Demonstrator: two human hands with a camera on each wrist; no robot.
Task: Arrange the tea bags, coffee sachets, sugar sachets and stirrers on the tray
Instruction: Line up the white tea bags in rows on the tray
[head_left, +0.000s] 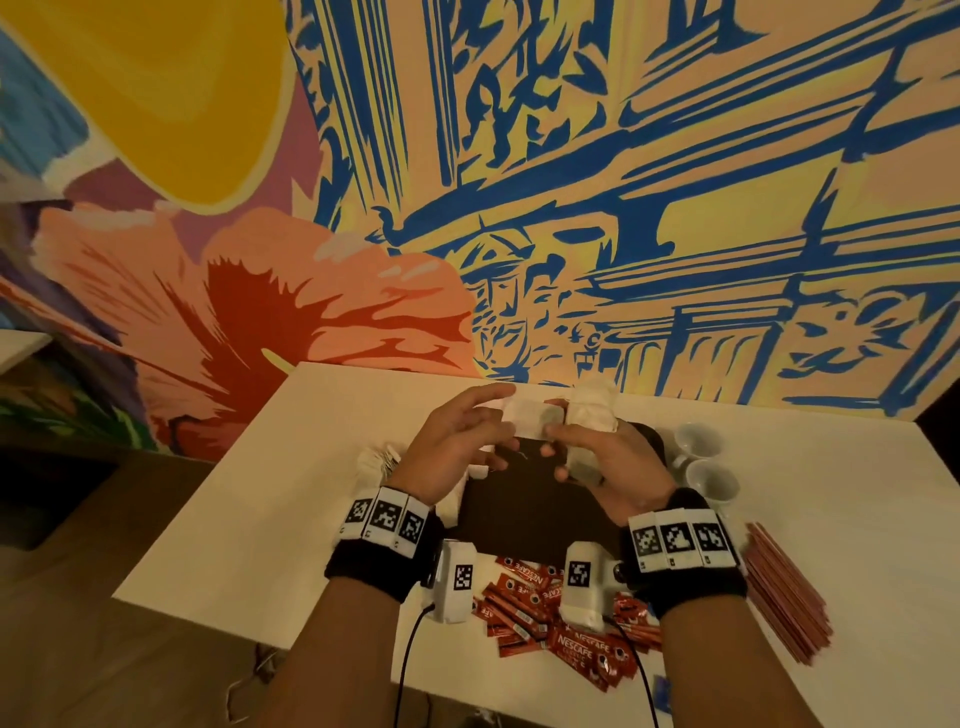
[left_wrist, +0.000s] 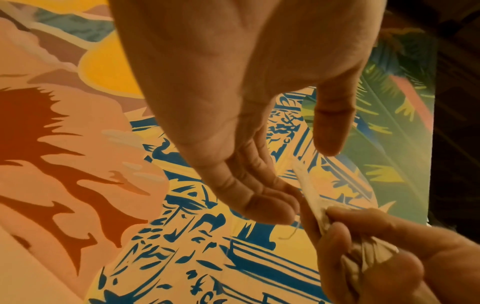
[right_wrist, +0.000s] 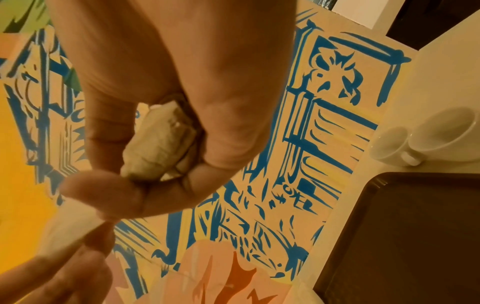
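Tea bags are being held in a bundle by the right hand, its fingers curling round them above the far part of the dark brown tray. A single tea bag is lying across the gap between the two hands, its right end pinched at the right hand's fingertips. The left hand is spreading its fingers, relaxed and nearly straight, at the bag's left end; the left wrist view is showing the thumb and fingers apart with the bag's edge just beside them, and whether they are touching it cannot be told. In the right wrist view the bundle is sitting squeezed in the palm.

The tray is lying on the white table, directly under both hands. Red Nescafe coffee sachets are lying in a loose heap on the table at the tray's near edge, between the wrists. A stack of reddish-brown stirrers is lying to the right of the tray, near the right wrist. Two white cups are standing on their sides at the tray's far right corner, touching each other. A small pile of white packets, blurred, is lying left of the tray, just beside the left hand. A painted mural wall is rising behind the table's far edge.
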